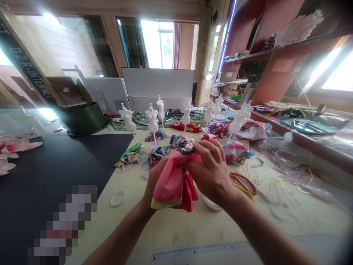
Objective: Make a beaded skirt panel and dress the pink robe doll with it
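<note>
Closest on my feed lies a ruler point(198, 252), then the left hand point(157, 180) and right hand point(209, 171), together and clamped on a pink fabric dress point(172, 184), while white miniature dress forms point(152, 119) stand undressed beyond.

Soft, matt pink cloth of a doll dress point(168, 184); smooth white plastic of miniature dress forms point(152, 119); matt black board point(55, 162); pale plastic ruler point(198, 252).
</note>
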Demonstrator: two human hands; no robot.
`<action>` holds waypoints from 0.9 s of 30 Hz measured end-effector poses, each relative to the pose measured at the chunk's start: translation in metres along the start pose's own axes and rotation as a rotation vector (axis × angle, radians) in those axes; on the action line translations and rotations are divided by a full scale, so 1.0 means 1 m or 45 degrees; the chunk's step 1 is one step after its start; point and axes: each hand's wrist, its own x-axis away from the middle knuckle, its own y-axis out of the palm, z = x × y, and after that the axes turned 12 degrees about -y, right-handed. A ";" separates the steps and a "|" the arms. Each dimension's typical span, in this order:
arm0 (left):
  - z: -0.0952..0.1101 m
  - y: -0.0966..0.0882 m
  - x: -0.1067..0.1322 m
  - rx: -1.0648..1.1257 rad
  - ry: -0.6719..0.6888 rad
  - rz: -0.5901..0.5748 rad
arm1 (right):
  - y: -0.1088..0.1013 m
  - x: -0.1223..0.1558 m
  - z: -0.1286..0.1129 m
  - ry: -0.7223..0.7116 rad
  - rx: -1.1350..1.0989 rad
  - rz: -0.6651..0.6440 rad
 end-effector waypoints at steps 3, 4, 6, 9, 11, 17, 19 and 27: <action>0.002 0.000 0.001 0.010 0.031 -0.036 | 0.002 0.001 -0.002 0.011 0.024 0.028; 0.002 0.000 0.001 0.013 0.032 -0.035 | 0.003 0.002 -0.003 0.019 0.025 0.034; 0.002 0.000 0.001 0.017 0.037 -0.029 | 0.004 0.002 -0.005 0.039 0.022 0.040; -0.002 -0.001 0.000 0.022 0.054 -0.020 | 0.005 0.004 -0.007 0.066 0.017 0.038; -0.004 -0.001 0.000 0.023 0.060 -0.020 | 0.005 0.004 -0.007 0.074 0.014 0.037; -0.007 0.000 0.003 0.101 0.105 -0.030 | 0.004 0.003 -0.008 0.069 -0.001 0.061; -0.008 0.001 0.004 0.110 0.124 -0.021 | 0.003 0.002 -0.009 0.084 -0.022 0.084; -0.009 0.002 0.003 0.100 0.137 0.038 | -0.001 -0.005 -0.010 0.224 -0.169 0.182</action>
